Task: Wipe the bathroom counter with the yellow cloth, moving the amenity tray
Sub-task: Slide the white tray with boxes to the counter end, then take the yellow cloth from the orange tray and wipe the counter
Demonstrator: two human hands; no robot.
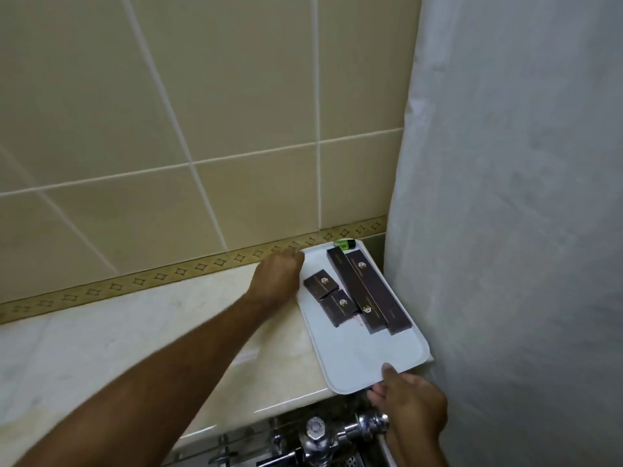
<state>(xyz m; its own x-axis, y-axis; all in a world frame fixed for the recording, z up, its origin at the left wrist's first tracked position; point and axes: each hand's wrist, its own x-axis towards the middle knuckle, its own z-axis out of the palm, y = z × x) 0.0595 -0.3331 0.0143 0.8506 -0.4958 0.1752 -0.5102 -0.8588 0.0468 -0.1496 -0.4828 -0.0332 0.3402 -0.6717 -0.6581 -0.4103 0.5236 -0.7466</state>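
Note:
A white amenity tray lies on the pale marble counter at its right end, against the shower curtain. On the tray lie several dark brown boxes and a small green bottle at the far edge. My left hand grips the tray's far left edge, fingers hidden under the rim. My right hand pinches the tray's near edge, thumb on top. No yellow cloth is in view.
A white shower curtain hangs right beside the tray. Beige wall tiles with a patterned border run behind the counter. Chrome flush valve pipework sits below the counter's front edge.

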